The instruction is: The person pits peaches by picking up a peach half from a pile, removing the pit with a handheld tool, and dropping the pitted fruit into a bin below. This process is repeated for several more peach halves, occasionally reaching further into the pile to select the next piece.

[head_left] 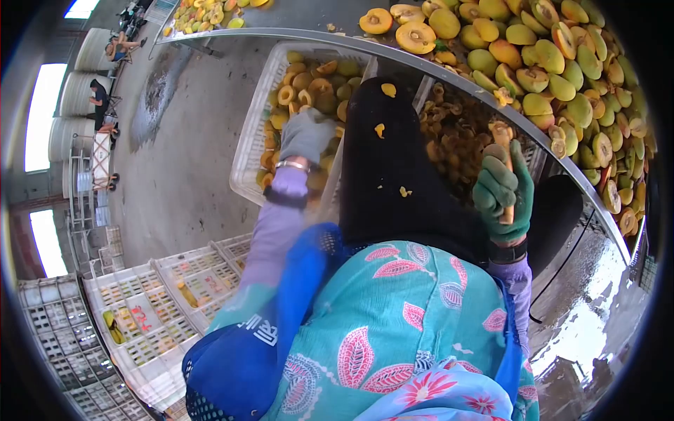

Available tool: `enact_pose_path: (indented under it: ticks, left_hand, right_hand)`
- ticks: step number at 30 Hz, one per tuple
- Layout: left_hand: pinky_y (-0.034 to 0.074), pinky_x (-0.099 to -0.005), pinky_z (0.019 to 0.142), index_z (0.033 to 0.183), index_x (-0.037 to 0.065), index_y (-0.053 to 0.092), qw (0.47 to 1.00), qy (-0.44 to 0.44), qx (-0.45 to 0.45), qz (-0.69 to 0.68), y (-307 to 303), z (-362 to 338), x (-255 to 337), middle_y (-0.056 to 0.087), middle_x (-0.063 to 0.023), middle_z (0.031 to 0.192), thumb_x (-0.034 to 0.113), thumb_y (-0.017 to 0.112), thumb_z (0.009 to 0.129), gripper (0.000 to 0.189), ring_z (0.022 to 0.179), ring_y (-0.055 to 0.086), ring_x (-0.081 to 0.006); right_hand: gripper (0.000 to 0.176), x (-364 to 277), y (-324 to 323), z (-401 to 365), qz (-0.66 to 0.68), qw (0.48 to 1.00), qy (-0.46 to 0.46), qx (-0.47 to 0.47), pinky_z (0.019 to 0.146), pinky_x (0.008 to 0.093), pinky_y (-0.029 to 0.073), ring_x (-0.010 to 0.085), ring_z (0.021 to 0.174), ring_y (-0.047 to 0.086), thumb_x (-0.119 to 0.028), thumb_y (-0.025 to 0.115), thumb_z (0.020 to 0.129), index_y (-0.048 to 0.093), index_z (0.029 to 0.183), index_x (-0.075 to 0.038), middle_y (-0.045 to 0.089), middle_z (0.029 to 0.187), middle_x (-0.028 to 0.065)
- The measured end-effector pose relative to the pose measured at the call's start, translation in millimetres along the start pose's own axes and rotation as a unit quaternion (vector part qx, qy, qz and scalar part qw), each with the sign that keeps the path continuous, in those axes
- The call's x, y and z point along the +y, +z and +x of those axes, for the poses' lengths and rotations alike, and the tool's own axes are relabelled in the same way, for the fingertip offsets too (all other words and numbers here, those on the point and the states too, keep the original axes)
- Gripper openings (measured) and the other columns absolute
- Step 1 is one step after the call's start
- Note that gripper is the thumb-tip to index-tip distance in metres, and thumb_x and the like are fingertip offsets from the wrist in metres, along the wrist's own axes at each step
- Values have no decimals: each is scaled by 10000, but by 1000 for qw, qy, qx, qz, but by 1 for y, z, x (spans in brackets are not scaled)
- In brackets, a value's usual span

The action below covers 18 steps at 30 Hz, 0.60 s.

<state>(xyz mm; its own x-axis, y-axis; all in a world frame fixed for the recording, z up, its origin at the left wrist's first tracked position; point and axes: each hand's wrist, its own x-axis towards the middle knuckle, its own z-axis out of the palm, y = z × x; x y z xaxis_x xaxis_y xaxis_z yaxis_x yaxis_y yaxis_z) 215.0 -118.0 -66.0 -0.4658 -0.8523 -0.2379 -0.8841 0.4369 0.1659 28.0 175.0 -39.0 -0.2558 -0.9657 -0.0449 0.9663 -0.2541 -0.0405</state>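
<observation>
My left hand [305, 137], in a grey glove and blurred by motion, is over a white crate [242, 158] of orange and yellow fruit halves [319, 88]. Its fingers are smeared, and anything in them cannot be made out. In a green glove, my right hand [504, 186] is closed round the wooden handle of a tool [507, 209]. The tool's upper end [500, 131] points up towards the metal table's edge. Beyond this hand, a container under the table holds brown and yellow scraps [456, 140].
Many cut fruits [547, 63] are heaped on the metal table [309, 22], whose raised rim curves across the front. Stacked white plastic crates [151, 288] stand at lower left. Two people are farther off at upper left. Fruit bits lie on my dark trouser leg [382, 161].
</observation>
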Motion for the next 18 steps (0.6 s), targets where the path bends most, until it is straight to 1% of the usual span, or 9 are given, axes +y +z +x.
enact_pose_path:
  ticks: [3, 5, 8, 10, 11, 12, 15, 17, 18]
  left_hand:
    - [461, -498, 889, 1204, 152, 581, 974, 5, 212, 84, 104, 79, -65, 620, -151, 1126, 304, 625, 813, 422, 1068, 566, -402]
    - [460, -495, 884, 1216, 150, 555, 979, 79, 142, 125, 93, 70, -61, 579, -153, 1164, 239, 595, 823, 405, 1103, 529, -429]
    - [484, -443, 748, 1170, 127, 576, 974, 26, 181, -137, 105, 69, -110, 641, -185, 1005, 237, 570, 838, 350, 879, 615, -379]
    - [502, -454, 789, 1121, 129, 617, 895, -158, 10, -416, 115, 49, -161, 645, -205, 1062, 226, 563, 864, 280, 907, 652, -350]
    - [511, -445, 730, 1091, 114, 631, 992, -19, -97, -82, 161, 76, -251, 656, -206, 1027, 230, 566, 867, 260, 846, 662, -334]
    - [520, -437, 672, 1060, 99, 644, 951, 157, -98, 247, 202, 100, -336, 666, -207, 992, 235, 570, 871, 245, 785, 673, -319]
    - [514, -388, 615, 1011, 69, 656, 967, -120, 219, -42, 82, 65, -167, 681, -179, 860, 260, 587, 882, 241, 688, 658, -250]
    - [503, -354, 615, 961, 30, 658, 937, 13, 224, -267, -4, 60, -51, 671, -146, 746, 286, 588, 890, 275, 648, 632, -220]
    - [498, -441, 734, 990, 37, 657, 897, 137, 244, -342, -24, 71, -11, 663, -160, 862, 145, 588, 861, 182, 790, 632, -337]
  right_hand:
    - [332, 9, -11, 11, -16, 998, 21, 65, 446, 243, 301, 57, 446, 353, -394, 351, 1029, 496, 958, -104, 400, 610, -67]
    - [342, 16, -3, 10, -57, 993, 41, 94, 448, 249, 303, 59, 451, 353, -398, 357, 1027, 518, 959, -105, 394, 600, -65]
    - [369, 10, 0, 7, -53, 994, 27, 93, 445, 247, 300, 65, 446, 351, -412, 355, 1025, 542, 964, -100, 388, 593, -68]
    - [398, 7, -12, 8, -36, 997, 25, 68, 445, 248, 311, 68, 446, 360, -434, 342, 1022, 544, 969, -95, 393, 598, -75]
    - [385, 8, -14, 11, -38, 995, 33, 89, 440, 246, 317, 70, 442, 363, -437, 361, 1015, 545, 956, -103, 392, 594, -73]
    - [373, 11, -15, 13, -40, 992, 41, 112, 435, 244, 322, 72, 438, 367, -441, 381, 1007, 545, 944, -111, 391, 590, -72]
    - [374, 16, -16, 17, -97, 980, 83, 155, 428, 245, 325, 80, 443, 368, -508, 426, 974, 536, 918, -155, 383, 583, -60]
    - [377, 19, -9, 22, -121, 969, 92, 196, 418, 240, 311, 97, 438, 357, -522, 427, 969, 529, 912, -164, 381, 579, -55]
    - [384, 20, -7, 23, -138, 964, 88, 211, 408, 232, 294, 106, 435, 348, -532, 426, 966, 528, 917, -165, 377, 577, -56]
